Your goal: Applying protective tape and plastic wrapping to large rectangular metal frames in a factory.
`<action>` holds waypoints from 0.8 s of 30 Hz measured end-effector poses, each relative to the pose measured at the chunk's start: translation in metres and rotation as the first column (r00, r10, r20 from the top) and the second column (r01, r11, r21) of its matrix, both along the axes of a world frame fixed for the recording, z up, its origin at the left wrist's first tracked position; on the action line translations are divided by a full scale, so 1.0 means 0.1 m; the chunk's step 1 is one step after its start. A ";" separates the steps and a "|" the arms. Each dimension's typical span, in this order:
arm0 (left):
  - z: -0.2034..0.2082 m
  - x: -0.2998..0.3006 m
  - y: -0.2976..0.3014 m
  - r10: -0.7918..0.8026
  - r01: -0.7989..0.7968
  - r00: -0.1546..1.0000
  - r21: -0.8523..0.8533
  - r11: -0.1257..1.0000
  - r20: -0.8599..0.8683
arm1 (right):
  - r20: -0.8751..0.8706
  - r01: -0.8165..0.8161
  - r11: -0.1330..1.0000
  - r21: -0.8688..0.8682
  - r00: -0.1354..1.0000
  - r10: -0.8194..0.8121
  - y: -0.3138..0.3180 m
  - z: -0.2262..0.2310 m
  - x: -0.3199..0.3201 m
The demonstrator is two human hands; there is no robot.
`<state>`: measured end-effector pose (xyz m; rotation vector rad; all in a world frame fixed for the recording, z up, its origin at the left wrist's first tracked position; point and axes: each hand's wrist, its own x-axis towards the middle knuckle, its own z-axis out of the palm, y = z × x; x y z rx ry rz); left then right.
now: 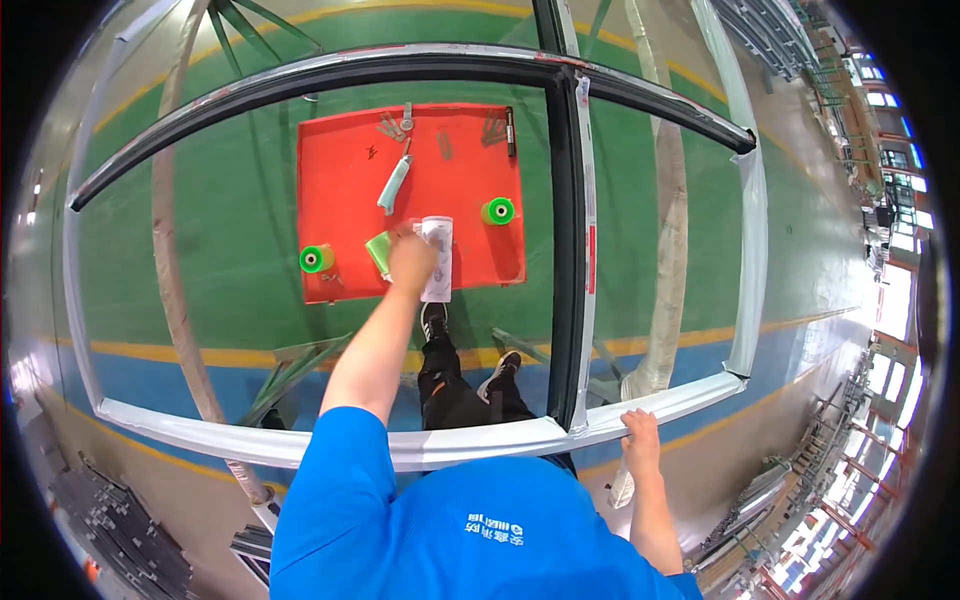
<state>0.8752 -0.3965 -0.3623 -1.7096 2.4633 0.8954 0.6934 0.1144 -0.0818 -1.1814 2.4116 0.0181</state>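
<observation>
My left hand (412, 262) reaches down through the frame opening over a red panel (345, 200). Its fingers are curled and slightly blurred; what they hold, if anything, is hidden. Right beside that hand lie a light green piece (379, 252) and a white printed sheet (437, 285). My right hand (641, 430) is closed over the near rail (660, 400) of a large frame, which is wrapped in white film. On the panel lie a cutter-like tool with a pale, wrapped handle (395, 186), a green tape roll (317, 259) at left and another green roll (497, 211) at right.
The frame's dark crossbars (567, 250) run between me and the panel. A black marker (511, 132) lies at the panel's far right. Padded supports (672, 250) and green legs (300, 375) stand below the frame. Stacked metal profiles (110, 530) lie at lower left.
</observation>
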 end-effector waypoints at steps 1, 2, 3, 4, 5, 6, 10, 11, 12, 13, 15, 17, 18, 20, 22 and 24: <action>0.11 -0.19 0.22 0.046 -0.047 0.999 0.106 0.993 0.010 | -0.018 0.022 0.999 0.035 1.000 -0.021 0.04 -0.01 0.02; 0.29 -0.30 0.41 0.095 -0.099 0.995 0.204 0.974 0.029 | -0.035 0.025 0.999 0.034 0.999 -0.024 0.07 -0.01 0.02; 0.18 -0.28 0.55 0.093 -0.093 0.996 0.203 0.975 0.009 | -0.019 0.025 0.999 0.026 1.000 -0.024 0.10 -0.03 0.03; 0.00 -0.14 0.65 0.032 -0.036 0.998 0.068 0.997 0.060 | 0.011 -0.002 1.000 0.006 1.000 0.002 0.07 -0.05 0.00; -0.01 -0.19 0.70 -0.041 0.048 0.993 -0.061 0.997 0.108 | 0.016 0.007 1.000 0.026 1.000 -0.007 0.04 -0.02 0.03; -0.01 -0.23 0.73 -0.035 0.041 0.995 -0.074 0.996 0.090 | -0.003 0.002 1.000 0.013 1.000 -0.002 0.04 -0.02 0.03; 0.13 -0.17 0.66 0.308 -0.293 0.951 0.276 0.915 -0.011 | 0.136 -0.027 0.992 0.127 0.991 0.010 -0.16 0.11 -0.10; 0.32 -0.15 0.63 0.338 -0.288 0.932 0.297 0.910 -0.132 | 0.223 0.004 0.988 0.153 0.974 -0.038 -0.29 0.22 -0.14; 0.55 -0.09 0.67 0.361 -0.278 0.899 0.312 0.908 -0.248 | 0.311 0.029 0.982 0.184 0.947 -0.087 -0.36 0.32 -0.15; 0.85 -0.05 0.77 0.353 -0.272 0.889 0.284 0.919 -0.291 | 0.259 -0.019 0.996 0.082 0.966 -0.003 -0.39 0.36 -0.18; 1.65 -0.06 1.04 0.354 -0.270 0.841 0.250 0.930 -0.410 | 0.351 -0.012 0.996 -0.083 0.935 0.041 -0.63 0.45 -0.29; 2.37 -0.04 1.46 0.331 -0.242 0.783 0.232 0.942 -0.526 | 0.514 0.065 0.971 -0.231 0.855 0.065 -0.82 0.44 -0.40; 2.65 -0.07 1.69 0.297 -0.205 0.768 0.223 0.953 -0.568 | 0.678 0.185 0.951 -0.246 0.734 0.032 -0.82 0.29 -0.45; 3.14 -0.13 2.27 0.210 -0.207 0.781 0.074 0.976 -0.588 | 0.940 0.393 0.896 -0.206 0.334 0.069 -0.99 0.25 -0.40; 3.46 -0.20 2.87 0.137 -0.155 0.813 0.016 0.988 -0.566 | 0.950 0.440 0.853 -0.281 0.002 0.312 -1.24 0.36 -0.19; 3.66 -0.28 3.40 -0.205 0.097 0.776 -0.209 0.973 -0.596 | 0.962 0.379 0.910 -0.167 -0.138 0.234 -1.27 0.34 -0.10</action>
